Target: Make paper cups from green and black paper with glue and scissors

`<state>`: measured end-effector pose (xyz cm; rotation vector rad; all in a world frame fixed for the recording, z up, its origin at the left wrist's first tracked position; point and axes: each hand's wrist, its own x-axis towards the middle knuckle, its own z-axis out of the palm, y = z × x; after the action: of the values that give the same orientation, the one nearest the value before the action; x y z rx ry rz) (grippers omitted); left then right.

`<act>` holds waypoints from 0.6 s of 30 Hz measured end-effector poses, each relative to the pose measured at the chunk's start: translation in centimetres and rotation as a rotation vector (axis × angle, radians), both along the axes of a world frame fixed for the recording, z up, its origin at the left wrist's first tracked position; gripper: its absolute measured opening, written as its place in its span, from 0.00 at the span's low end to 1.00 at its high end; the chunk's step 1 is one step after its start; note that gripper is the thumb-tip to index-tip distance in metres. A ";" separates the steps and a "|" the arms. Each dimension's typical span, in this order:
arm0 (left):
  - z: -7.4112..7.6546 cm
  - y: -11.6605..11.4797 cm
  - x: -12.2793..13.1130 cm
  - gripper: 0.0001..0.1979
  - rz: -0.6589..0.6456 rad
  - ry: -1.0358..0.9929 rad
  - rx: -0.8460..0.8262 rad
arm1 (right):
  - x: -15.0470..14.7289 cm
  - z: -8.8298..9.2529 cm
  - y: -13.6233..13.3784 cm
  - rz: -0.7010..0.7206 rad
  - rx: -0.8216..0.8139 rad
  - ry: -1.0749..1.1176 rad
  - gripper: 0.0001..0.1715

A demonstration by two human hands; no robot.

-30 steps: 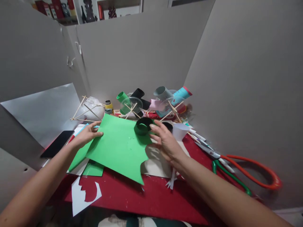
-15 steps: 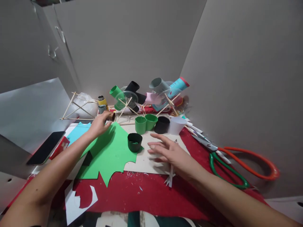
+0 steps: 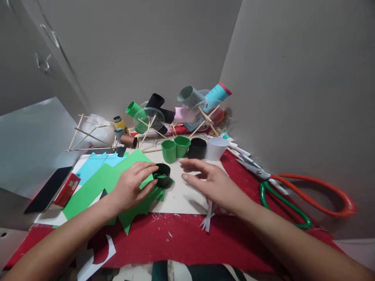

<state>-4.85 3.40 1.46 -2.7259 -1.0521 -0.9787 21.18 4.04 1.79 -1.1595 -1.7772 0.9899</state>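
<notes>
A small black paper cup (image 3: 164, 180) stands on the pale board (image 3: 180, 201), with some green visible inside it. My left hand (image 3: 133, 183) is at the cup's left side, thumb and fingers apart; whether the fingertips touch it I cannot tell. To the right of the cup, my right hand (image 3: 209, 181) hovers open with nothing in it. Behind them is a row of cups: two green paper cups (image 3: 169, 152), a black one (image 3: 197, 149) and a white one (image 3: 216, 148). Under my left forearm lies jagged-cut green paper (image 3: 90, 191).
Large scissors (image 3: 263, 175) with orange and green handles lie at the right. Stick-and-disc models with paper tubes (image 3: 190, 95) stand at the back. A brown roll (image 3: 129, 141) rests at the back left, and a phone (image 3: 48, 191) leans by a red box (image 3: 66, 190).
My left hand has left the brown roll, which now lies on its side, and has come forward to the black cup. The right hand has shifted little. The view has tilted slightly.
</notes>
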 end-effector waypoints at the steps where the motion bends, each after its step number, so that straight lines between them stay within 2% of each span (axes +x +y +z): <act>1: -0.2 0.5 -0.1 0.20 0.037 -0.027 -0.016 | -0.3 -0.4 0.3 0.025 0.125 -0.096 0.24; 3: -0.8 1.8 -0.6 0.18 0.159 -0.074 -0.068 | -1.2 -1.0 1.1 0.106 0.356 -0.258 0.29; 5: -1.9 3.3 -1.6 0.19 0.291 -0.040 -0.153 | -2.5 -1.3 2.0 0.193 0.464 -0.329 0.30; 7: -3.4 4.6 -2.8 0.23 0.370 0.055 -0.241 | -3.7 -1.2 2.9 0.257 0.482 -0.343 0.21; 9: -5.1 5.6 -3.9 0.25 0.406 0.108 -0.291 | -4.5 -0.9 3.7 0.314 0.494 -0.351 0.07; 10: -5.9 5.9 -4.3 0.26 0.425 0.128 -0.316 | -4.7 -0.7 4.1 0.342 0.498 -0.344 0.05; 12: -7.3 6.1 -4.8 0.27 0.460 0.168 -0.369 | -4.5 -0.3 4.6 0.369 0.505 -0.303 0.09; 14: -8.0 6.1 -5.0 0.28 0.484 0.198 -0.414 | -3.7 0.0 4.8 0.344 0.508 -0.235 0.08; 18: -8.1 5.9 -4.8 0.29 0.503 0.233 -0.468 | -2.1 -0.5 4.3 0.224 0.477 -0.101 0.08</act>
<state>-9.66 9.29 -6.62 -2.5628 -1.9764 -0.3604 19.11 8.36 1.32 -0.7319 -2.1096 0.5832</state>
